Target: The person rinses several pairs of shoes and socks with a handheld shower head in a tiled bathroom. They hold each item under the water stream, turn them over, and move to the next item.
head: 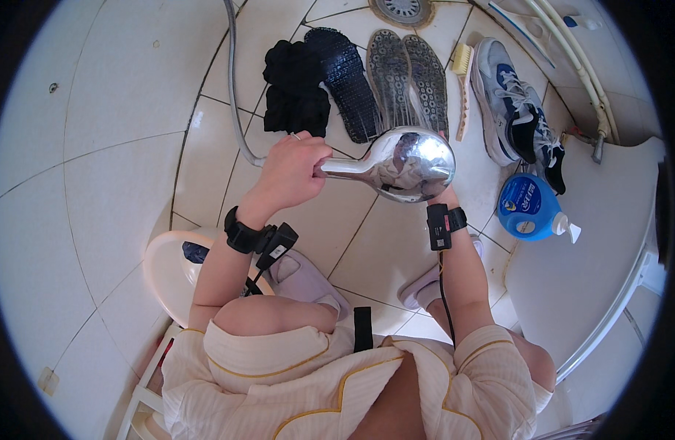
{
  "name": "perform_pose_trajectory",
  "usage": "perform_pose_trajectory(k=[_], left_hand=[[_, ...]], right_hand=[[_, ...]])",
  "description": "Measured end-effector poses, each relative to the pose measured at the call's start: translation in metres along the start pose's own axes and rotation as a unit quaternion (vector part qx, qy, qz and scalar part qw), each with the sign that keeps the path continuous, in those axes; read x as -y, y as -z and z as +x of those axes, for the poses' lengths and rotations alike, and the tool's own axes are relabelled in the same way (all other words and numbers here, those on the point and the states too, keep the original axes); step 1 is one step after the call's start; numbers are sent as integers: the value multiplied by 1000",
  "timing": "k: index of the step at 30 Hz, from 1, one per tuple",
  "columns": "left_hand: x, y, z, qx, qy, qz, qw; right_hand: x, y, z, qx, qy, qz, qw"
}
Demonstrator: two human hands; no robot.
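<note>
My left hand [294, 168] is closed around the handle of a chrome shower head [411, 165], whose metal hose [233, 82] runs up the picture. Thin streams of water fall towards a pair of grey patterned insoles [389, 77] on the tiled floor. My right hand [445, 190] is mostly hidden behind the shower head, so its fingers and any hold cannot be made out. A dark, wet insole [345, 82] lies left of the grey pair, beside bunched black cloth [296, 88]. To the right are a scrubbing brush [462, 91] and a pair of grey-and-blue sneakers [505, 99].
A blue pump bottle [528, 206] lies by the sneakers, near a white curved panel [585, 242]. A floor drain [402, 10] is at the top. Pipes [582, 66] run along the right wall. A pale basin [169, 269] stands at left.
</note>
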State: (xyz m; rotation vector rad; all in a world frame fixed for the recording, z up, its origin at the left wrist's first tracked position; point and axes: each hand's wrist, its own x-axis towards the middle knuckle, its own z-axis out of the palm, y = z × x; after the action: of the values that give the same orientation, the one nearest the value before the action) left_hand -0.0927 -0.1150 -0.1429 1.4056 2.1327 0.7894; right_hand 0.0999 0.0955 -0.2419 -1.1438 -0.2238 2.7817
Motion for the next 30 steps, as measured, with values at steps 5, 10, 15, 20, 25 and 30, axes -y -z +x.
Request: perform_pose_trajectory(k=[5,10,15,20,25,30], left_hand=[[1,2,0,10,9,-2,1000],[-1,6,-1,35,34,24,999],[0,10,-1,11,36,11,999],[5,10,-1,-28,34,13,999],[12,10,-1,-42,80,76,993],[13,11,0,-75,76,102,989]], right_hand=[[-2,-12,8,-17,-26,13,999],[-2,-23,4,-220,39,-80,971],[-3,-24,6,-22,328,-348,878],[-4,-11,8,-88,469,-644,598],[-19,-7,14,-141,431,-556,696],[-11,-7,15,-131,167,-288,934]])
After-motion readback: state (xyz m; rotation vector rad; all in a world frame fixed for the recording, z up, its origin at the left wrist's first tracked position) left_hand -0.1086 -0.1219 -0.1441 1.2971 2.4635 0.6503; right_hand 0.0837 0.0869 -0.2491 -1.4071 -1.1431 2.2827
